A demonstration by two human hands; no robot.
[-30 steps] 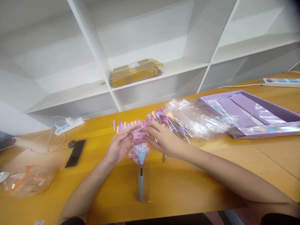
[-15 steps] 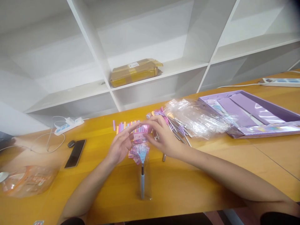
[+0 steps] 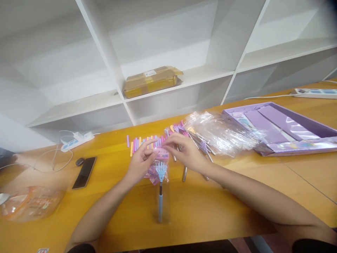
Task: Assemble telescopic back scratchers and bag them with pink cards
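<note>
Far left: one transparent plastic bag with orange print (image 3: 37,202), lying on the orange-brown wooden table (image 3: 218,211). Next, one white power strip with blue sockets (image 3: 79,140), cables attached; below it, one small black rounded object (image 3: 80,161), just beside one dark rectangular phone (image 3: 84,173).

Centre: left hand (image 3: 138,165), thumb and forefinger closed on the left edge of one pink printed card (image 3: 161,154). Behind, a row of slim pastel sticks (image 3: 142,142). Below the card, one light-blue hand-shaped scratcher with metal neck (image 3: 160,205), head away from the wearer, inside a transparent sleeve; pink printed packets (image 3: 153,178) lay partly under its head. Right hand (image 3: 185,151), fingertips drawn together at the card's upper edge; whether they pinched film could not be told. Above, on a white shelf (image 3: 202,73), one brown taped parcel (image 3: 151,82).

Right: assorted hand-headed scratchers with metal rods (image 3: 202,147), a heap of clear plastic sleeves (image 3: 223,135), then one open purple box (image 3: 289,116).
</note>
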